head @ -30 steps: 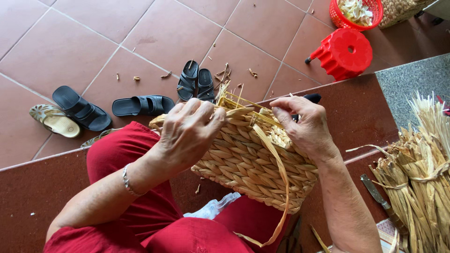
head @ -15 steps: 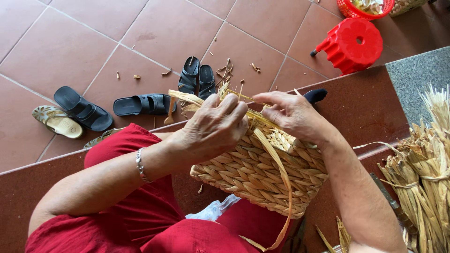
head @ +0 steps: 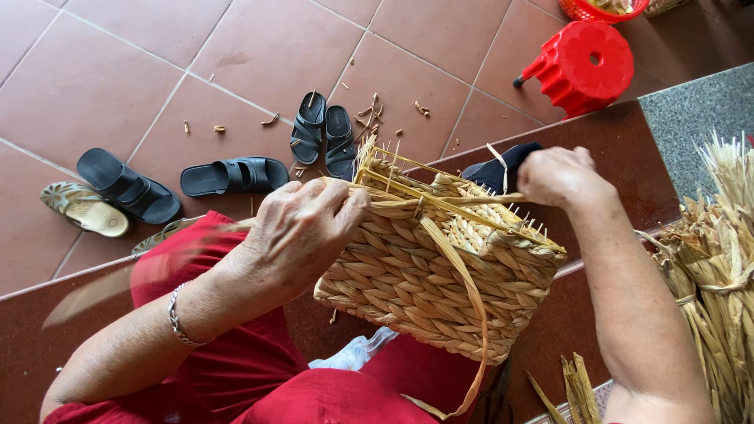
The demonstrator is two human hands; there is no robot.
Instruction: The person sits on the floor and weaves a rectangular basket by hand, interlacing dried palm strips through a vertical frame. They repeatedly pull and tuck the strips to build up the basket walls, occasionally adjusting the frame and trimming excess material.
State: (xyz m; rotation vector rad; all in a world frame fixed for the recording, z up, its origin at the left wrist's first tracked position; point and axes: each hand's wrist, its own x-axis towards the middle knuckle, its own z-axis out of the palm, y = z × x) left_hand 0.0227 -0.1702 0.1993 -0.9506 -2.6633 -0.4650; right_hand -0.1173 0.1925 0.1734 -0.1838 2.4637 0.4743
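Observation:
A woven straw basket (head: 440, 275) rests tilted on my lap, over red trousers. My left hand (head: 302, 232) grips the basket's near rim on the left, fingers curled over the weave. My right hand (head: 561, 177) is closed on a straw strand (head: 440, 202) and holds it taut across the basket's open top. A long loose strand (head: 471, 314) hangs down the basket's front. A metal bracelet (head: 179, 318) sits on my left wrist.
Several dark sandals (head: 232, 174) and a pale one (head: 85, 208) lie on the red tile floor with straw scraps. A red plastic stool (head: 581, 67) stands at the upper right. Bundles of dried straw (head: 719, 259) are stacked at the right on a dark red step (head: 620, 141).
My right hand has pulled away to the right, drawing the strand tight across the rim. My left hand has shifted a little left along the basket's edge.

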